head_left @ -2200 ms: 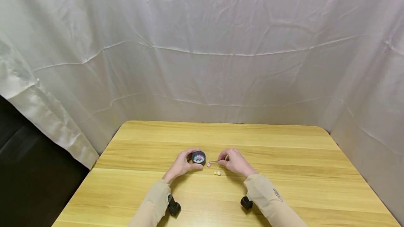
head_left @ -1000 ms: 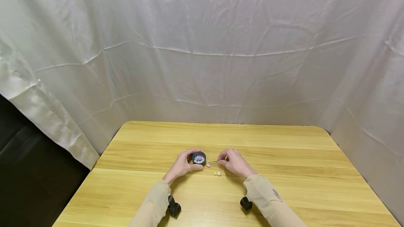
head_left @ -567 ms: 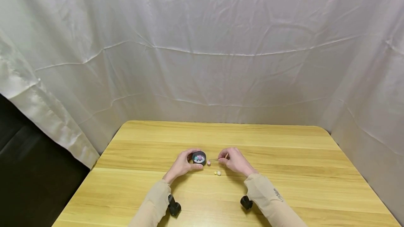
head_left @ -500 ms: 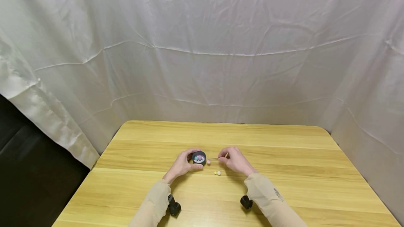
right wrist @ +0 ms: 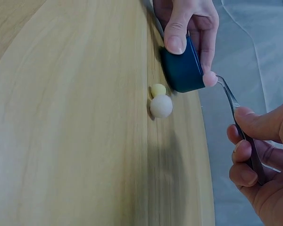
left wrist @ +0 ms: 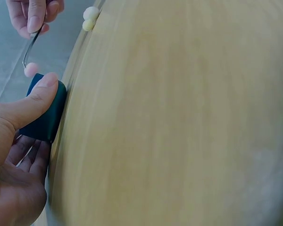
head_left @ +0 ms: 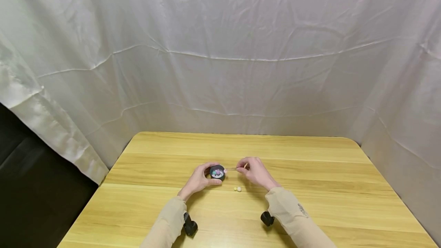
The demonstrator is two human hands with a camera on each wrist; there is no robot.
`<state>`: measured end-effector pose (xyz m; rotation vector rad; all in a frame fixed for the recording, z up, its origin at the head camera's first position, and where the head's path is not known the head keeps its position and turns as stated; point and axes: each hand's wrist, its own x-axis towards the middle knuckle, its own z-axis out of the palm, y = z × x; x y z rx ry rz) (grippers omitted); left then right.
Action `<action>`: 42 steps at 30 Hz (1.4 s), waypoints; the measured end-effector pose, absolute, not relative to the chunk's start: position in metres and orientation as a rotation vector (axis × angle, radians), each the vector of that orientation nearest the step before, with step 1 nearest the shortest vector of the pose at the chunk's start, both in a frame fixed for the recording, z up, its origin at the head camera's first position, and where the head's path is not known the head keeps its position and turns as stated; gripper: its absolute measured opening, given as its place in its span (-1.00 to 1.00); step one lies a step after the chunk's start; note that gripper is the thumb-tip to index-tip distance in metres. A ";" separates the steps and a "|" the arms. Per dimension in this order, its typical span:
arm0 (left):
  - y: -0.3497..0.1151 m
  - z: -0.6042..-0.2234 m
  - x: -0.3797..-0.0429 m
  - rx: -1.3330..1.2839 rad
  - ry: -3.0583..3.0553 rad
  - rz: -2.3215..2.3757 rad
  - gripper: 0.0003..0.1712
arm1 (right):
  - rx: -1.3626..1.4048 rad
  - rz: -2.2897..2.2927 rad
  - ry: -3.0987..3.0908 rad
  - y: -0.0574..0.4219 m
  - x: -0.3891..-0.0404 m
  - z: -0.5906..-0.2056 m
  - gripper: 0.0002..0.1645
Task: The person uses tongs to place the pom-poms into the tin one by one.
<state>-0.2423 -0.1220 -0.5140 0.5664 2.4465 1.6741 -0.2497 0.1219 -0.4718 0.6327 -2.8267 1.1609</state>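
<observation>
My left hand [head_left: 198, 179] holds a small dark round container [right wrist: 181, 73], thumb on one side and fingers on the other. In the head view, several purple, teal and white balls [head_left: 218, 172] lie inside it. My right hand [head_left: 255, 172] grips bent-tip tweezers [right wrist: 232, 99]. At their tip is a pink pom-pom [right wrist: 210, 78], raised off the table by the container's right rim. Whether it touches the rim I cannot tell. A white pom-pom [right wrist: 161, 106] and a smaller yellow pom-pom [right wrist: 158, 90] rest side by side on the table, nearer the body.
The wooden table [head_left: 310, 186] spreads out around both hands. Pale curtains [head_left: 241, 68] hang behind it and along the sides. Black wrist cameras, one on the left [head_left: 190, 225] and one on the right [head_left: 267, 218], stick out under the sleeves.
My right hand has raised the tweezers and moved slightly left, lifting the pink pom-pom from the table to the container's rim. The left hand and container have stayed put.
</observation>
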 end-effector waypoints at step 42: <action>-0.121 -0.513 -0.242 0.546 2.462 1.660 -0.27 | 0.641 1.235 -2.798 0.126 -0.247 -0.475 -0.92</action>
